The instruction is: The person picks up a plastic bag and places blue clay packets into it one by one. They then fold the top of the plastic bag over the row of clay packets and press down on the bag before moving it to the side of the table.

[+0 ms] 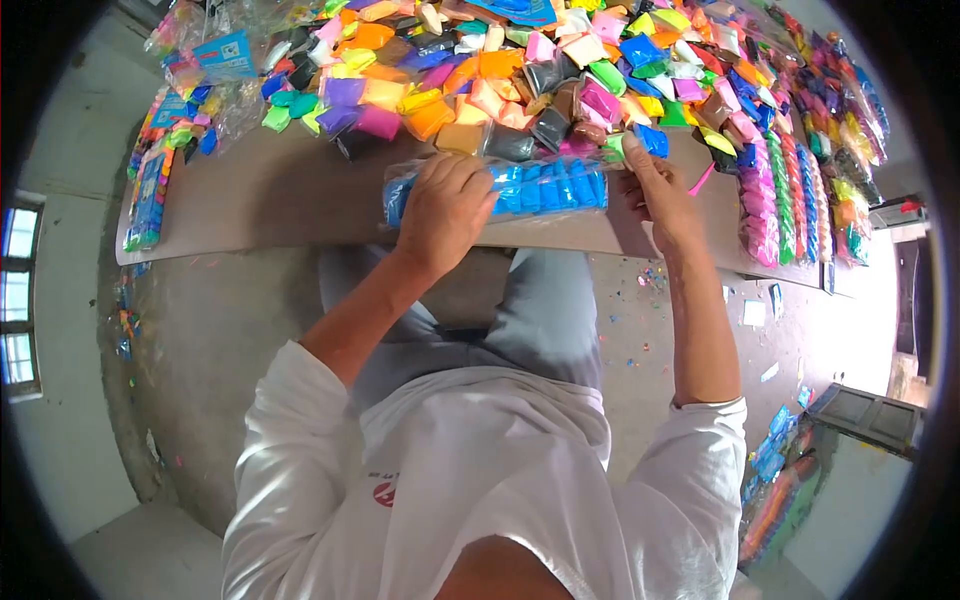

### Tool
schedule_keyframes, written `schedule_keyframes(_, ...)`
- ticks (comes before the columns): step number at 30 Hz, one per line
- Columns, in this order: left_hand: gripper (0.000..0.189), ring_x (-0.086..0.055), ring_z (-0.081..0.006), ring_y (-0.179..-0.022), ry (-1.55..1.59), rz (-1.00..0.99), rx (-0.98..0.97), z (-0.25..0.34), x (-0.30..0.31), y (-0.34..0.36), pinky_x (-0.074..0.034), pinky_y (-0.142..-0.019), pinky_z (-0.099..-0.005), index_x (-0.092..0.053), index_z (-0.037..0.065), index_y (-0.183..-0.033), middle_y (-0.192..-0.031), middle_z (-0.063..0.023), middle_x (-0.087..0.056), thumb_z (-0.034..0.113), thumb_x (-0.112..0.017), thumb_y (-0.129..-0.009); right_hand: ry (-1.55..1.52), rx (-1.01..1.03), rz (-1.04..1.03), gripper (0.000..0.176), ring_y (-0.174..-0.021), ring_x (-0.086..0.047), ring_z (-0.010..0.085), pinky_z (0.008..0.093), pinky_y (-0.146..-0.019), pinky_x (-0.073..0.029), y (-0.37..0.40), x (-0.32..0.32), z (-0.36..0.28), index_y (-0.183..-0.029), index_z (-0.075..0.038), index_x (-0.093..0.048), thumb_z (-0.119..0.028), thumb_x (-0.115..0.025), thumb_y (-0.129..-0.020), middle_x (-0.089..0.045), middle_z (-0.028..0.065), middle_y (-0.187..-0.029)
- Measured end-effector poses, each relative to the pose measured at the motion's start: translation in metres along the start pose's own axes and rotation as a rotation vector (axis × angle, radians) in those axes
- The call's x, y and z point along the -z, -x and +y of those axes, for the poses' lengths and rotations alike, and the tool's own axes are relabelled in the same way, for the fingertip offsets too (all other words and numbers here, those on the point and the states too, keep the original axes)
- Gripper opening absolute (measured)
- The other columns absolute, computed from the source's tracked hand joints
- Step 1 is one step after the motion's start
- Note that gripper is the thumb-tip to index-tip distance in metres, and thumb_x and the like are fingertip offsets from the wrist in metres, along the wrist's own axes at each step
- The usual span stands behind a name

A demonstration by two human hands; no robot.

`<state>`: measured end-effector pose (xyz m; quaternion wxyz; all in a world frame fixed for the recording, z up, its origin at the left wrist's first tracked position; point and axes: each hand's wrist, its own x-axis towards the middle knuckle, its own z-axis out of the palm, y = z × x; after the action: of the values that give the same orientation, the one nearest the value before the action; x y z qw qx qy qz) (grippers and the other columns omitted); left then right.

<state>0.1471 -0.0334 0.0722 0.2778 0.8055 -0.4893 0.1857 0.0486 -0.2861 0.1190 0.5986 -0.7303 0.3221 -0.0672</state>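
Note:
A long clear plastic bag (540,190) filled with a row of blue packets lies along the table's near edge. My left hand (447,200) rests over its left part, fingers curled down around it. At the bag's right end, my right hand (660,195) pinches the loose clear plastic between thumb and fingers. Just beyond the bag spreads a large heap of small colourful packets (490,95), in orange, purple, black, yellow and other colours. The packets under my left palm are hidden.
On the right of the table (270,200) stand long bags of pink packets (757,205) and green packets (781,195), with more bags behind. A bag of mixed colours (150,200) lies at the left edge. Scraps litter the floor, and a grey cabinet (860,480) stands at lower right.

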Motion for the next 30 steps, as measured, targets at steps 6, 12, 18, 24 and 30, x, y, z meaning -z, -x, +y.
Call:
schedule_keyframes(6,0.024,-0.056,-0.0335,-0.101,-0.004,0.008,-0.022,-0.003,0.000,0.001,-0.042,-0.092,-0.0442,-0.059,0.003,-0.096,-0.104,-0.0135,-0.061,0.011,-0.070,-0.077,-0.084,0.136,-0.215,0.029,-0.058,-0.044,0.0064,0.0229,-0.052,-0.033,-0.012,-0.003,0.017,-0.071,-0.007,-0.060,-0.027,-0.067,-0.091,-0.053,-0.0031,-0.065)
schedule_keyframes(12,0.024,-0.056,-0.0339,-0.101,0.034,-0.007,0.007,-0.002,0.000,0.000,-0.042,-0.093,-0.0442,-0.059,0.003,-0.097,-0.104,-0.0137,-0.061,0.011,-0.070,-0.077,0.246,0.383,-0.155,0.026,-0.062,-0.040,0.0067,0.0271,-0.055,-0.036,-0.028,-0.006,0.046,-0.075,-0.004,-0.058,-0.021,-0.064,-0.094,-0.051,-0.0041,-0.067)
schedule_keyframes(18,0.025,-0.056,-0.0338,-0.101,0.007,0.026,0.005,-0.001,-0.003,0.002,-0.042,-0.093,-0.0447,-0.059,0.003,-0.098,-0.105,-0.0132,-0.061,0.010,-0.071,-0.077,0.173,0.251,-0.207,0.024,-0.064,-0.042,0.0066,0.0258,-0.056,-0.036,-0.032,-0.011,0.048,-0.076,-0.004,-0.055,-0.017,-0.064,-0.093,-0.049,-0.0055,-0.068)
schedule_keyframes(24,0.024,-0.056,-0.0334,-0.103,0.033,0.006,0.005,-0.004,-0.003,0.003,-0.041,-0.094,-0.0444,-0.059,0.004,-0.098,-0.107,-0.0129,-0.061,0.011,-0.070,-0.078,0.035,0.368,0.028,0.009,-0.065,-0.053,0.0085,0.0249,-0.060,-0.045,-0.015,-0.015,0.030,-0.085,-0.001,-0.062,-0.007,-0.069,-0.087,-0.058,-0.0005,-0.076)
schedule_keyframes(30,0.022,-0.056,-0.0335,-0.102,0.033,0.002,-0.007,-0.005,-0.001,0.004,-0.041,-0.094,-0.0451,-0.058,0.003,-0.098,-0.107,-0.0133,-0.060,0.013,-0.067,-0.080,0.339,0.932,0.167,0.011,-0.071,-0.063,0.0273,0.0360,-0.064,-0.050,0.015,-0.060,-0.003,-0.091,-0.004,-0.067,-0.008,-0.071,-0.081,-0.064,0.0133,-0.084)
